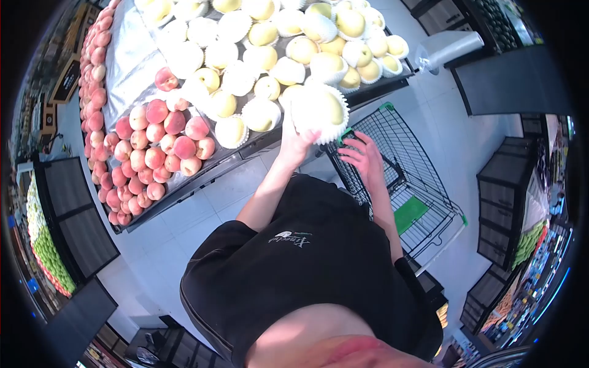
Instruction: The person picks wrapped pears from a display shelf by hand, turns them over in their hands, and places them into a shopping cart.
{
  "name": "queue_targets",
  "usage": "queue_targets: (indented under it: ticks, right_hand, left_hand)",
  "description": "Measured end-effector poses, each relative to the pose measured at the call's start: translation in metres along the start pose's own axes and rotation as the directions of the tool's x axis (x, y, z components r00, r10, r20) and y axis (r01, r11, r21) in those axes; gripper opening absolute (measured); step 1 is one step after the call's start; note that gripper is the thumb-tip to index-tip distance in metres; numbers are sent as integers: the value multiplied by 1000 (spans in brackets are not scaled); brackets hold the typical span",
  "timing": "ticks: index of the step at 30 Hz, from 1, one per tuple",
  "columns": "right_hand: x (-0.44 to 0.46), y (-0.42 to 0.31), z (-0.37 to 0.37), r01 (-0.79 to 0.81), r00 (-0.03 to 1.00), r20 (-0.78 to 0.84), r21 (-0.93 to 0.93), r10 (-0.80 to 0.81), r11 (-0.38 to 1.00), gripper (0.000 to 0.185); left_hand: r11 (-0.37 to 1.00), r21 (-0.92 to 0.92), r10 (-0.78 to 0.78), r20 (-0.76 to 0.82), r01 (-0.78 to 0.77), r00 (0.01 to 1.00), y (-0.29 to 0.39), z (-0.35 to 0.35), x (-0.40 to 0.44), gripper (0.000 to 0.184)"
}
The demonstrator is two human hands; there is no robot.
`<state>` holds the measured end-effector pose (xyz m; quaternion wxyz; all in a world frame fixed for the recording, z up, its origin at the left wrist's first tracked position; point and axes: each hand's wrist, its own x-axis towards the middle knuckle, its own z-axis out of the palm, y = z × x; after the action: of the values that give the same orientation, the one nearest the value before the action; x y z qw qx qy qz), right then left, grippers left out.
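Note:
My left hand (296, 144) is closed around a large pale yellow pear (326, 111) in a white foam net, lifted above the front edge of the fruit stand (251, 145). To the right, my right hand (366, 161) has its fingers apart and holds nothing. It is above the handle end of a black wire shopping cart (423, 184) with green corners; whether it touches the cart I cannot tell. Several more netted pears (261, 115) lie on the stand beyond my left hand. Strong light washes out some of them.
Red and pink peaches (153, 157) are piled on the stand's left part, with another row (97, 98) along its far-left edge. A roll of clear plastic bags (451, 52) is at the stand's right corner. Dark display cabinets (506, 196) stand to the right.

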<state>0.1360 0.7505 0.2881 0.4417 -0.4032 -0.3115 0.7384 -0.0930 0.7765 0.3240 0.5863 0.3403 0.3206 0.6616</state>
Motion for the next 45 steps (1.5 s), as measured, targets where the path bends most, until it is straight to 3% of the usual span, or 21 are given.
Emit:
queue_targets:
  ticks: [1,2,3,5,8,10,12,16,18,21,23,24,28,32,35,39,40,41,43,44,45]
  right_hand:
    - [3,-7,13,-81,978,203,214,37,973,58]
    - [3,-9,25,-103,983,178,390,35,915,60]
    - [3,-9,36,-117,987,159,550,34,827,63]
    - [-2,-18,36,-106,983,180,711,-35,695,66]
    - [-14,-28,18,-94,956,248,764,-156,638,67]
    - [-14,-27,-7,-383,840,489,841,-234,382,65]
    - [-20,-31,-23,-567,711,595,800,-375,196,62]
    - [-45,-52,-52,-513,674,572,818,-467,259,67]
    - [-72,-75,-65,-66,828,379,799,-414,598,74]
    - [-97,-96,-86,486,862,48,210,-505,849,77]
    - [-111,-100,-100,581,747,-123,-355,-653,732,78]
    - [-124,-110,-97,567,731,-174,-382,-659,730,81]
    - [-149,-112,-127,496,498,-67,-796,-865,347,78]
    - [-174,-93,-150,454,563,-38,-820,-825,347,82]
    - [-188,-75,-173,526,493,2,-797,-870,297,84]
    - [-191,-34,-215,492,622,-347,-524,-701,696,85]
    - [-186,-17,-231,537,644,-458,-301,-613,788,79]
    - [-181,5,-253,464,652,-568,-225,-502,857,80]
    - [-165,53,-299,330,635,-731,-35,-249,943,81]
    - [-159,73,-324,266,607,-776,0,-168,964,80]
    - [-158,97,-349,201,576,-813,46,-80,978,80]
  left_hand:
    - [978,169,117,65,-127,991,10,16,-5,85]
    - [950,268,134,121,-162,984,22,35,-8,92]
    - [806,521,160,267,-282,950,29,50,-9,95]
    - [301,782,103,542,-545,834,41,75,-11,101]
    - [441,727,-18,594,-527,804,47,101,-13,105]
    - [601,653,-1,578,-462,816,46,106,-11,103]
    - [620,645,98,501,-447,860,38,109,-12,86]
    - [705,627,50,422,-331,905,1,123,-27,63]
    - [815,540,-51,429,-211,902,-16,139,-42,57]
    - [877,478,-214,468,-42,857,-52,163,-68,48]
    - [904,410,-315,439,124,842,-81,179,-84,47]
    - [880,428,-405,445,208,798,-91,181,-85,52]
    - [907,172,-416,512,385,751,-120,210,-101,63]
    - [872,310,-483,421,379,768,-152,225,-116,71]
    - [859,405,-490,478,312,729,-156,241,-122,67]
    - [755,561,-628,472,339,619,-179,250,-122,59]
    - [659,669,-723,436,344,536,-183,256,-119,59]
    - [491,860,-787,370,138,494,-188,252,-118,62]
    - [220,838,-813,441,-500,381,-197,242,-113,62]
    - [116,721,-785,488,-683,382,-214,212,-116,60]
    - [132,796,-799,438,-591,412,-221,200,-124,57]
